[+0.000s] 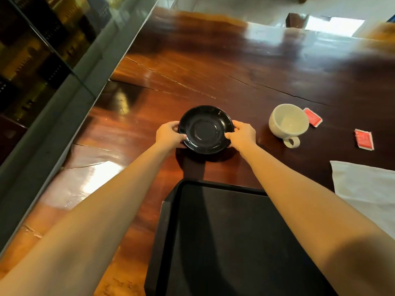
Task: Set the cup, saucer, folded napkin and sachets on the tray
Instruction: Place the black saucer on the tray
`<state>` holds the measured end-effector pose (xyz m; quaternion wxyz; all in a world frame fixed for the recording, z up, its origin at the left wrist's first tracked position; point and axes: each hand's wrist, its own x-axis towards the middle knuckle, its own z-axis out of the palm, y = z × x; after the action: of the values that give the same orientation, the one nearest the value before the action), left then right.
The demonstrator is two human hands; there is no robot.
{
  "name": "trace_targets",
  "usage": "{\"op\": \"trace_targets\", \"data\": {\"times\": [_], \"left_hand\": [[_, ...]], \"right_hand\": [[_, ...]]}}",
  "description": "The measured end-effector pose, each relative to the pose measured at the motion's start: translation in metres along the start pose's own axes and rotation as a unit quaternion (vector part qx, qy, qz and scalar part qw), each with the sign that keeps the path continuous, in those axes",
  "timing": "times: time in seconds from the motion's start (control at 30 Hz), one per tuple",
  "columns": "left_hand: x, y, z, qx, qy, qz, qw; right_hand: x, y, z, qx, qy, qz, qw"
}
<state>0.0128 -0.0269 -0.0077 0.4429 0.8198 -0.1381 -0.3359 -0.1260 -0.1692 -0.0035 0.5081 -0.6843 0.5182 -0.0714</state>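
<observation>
A black saucer [205, 129] is held just above the wooden table, its shadow showing beneath it. My left hand [168, 134] grips its left rim and my right hand [242, 133] grips its right rim. A white cup [288, 122] stands to the right of the saucer, handle toward me. Two red sachets lie beyond it, one [312, 117] right behind the cup and one [364, 139] farther right. A white napkin [367, 189] lies at the right edge. The black tray [171, 231] sits near me, with nothing on it.
A glossy dark wooden table [213, 71] stretches away from me, with cracks across its top. A grey ledge and glass panels [53, 92] run along the left side. Pale floor shows past the table's far end.
</observation>
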Motion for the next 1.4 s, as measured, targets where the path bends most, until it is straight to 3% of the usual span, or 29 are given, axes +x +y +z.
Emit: {"op": "trace_targets", "data": {"times": [0.2,0.4,0.67,0.93,1.13,1.4], "left_hand": [[-0.021,0.030,-0.009,-0.114,-0.022,-0.014,0.993],[-0.063,0.044,-0.022,-0.166,-0.073,0.001,0.983],[-0.145,-0.001,-0.020,-0.243,-0.067,-0.057,0.966],[-0.211,-0.060,0.020,-0.197,0.023,-0.104,0.975],[-0.229,-0.082,0.041,-0.193,0.037,-0.162,0.967],[-0.239,-0.092,0.053,-0.159,0.048,-0.158,0.973]], "right_hand": [[-0.010,-0.019,-0.026,0.077,-0.008,0.003,0.997],[-0.045,-0.025,-0.056,0.160,-0.080,-0.008,0.984],[-0.128,0.023,-0.059,0.220,-0.123,0.022,0.967],[-0.174,0.099,-0.051,0.185,-0.098,0.063,0.976],[-0.186,0.128,-0.045,0.122,-0.087,0.080,0.986],[-0.189,0.144,-0.039,0.069,-0.080,0.069,0.992]]}}
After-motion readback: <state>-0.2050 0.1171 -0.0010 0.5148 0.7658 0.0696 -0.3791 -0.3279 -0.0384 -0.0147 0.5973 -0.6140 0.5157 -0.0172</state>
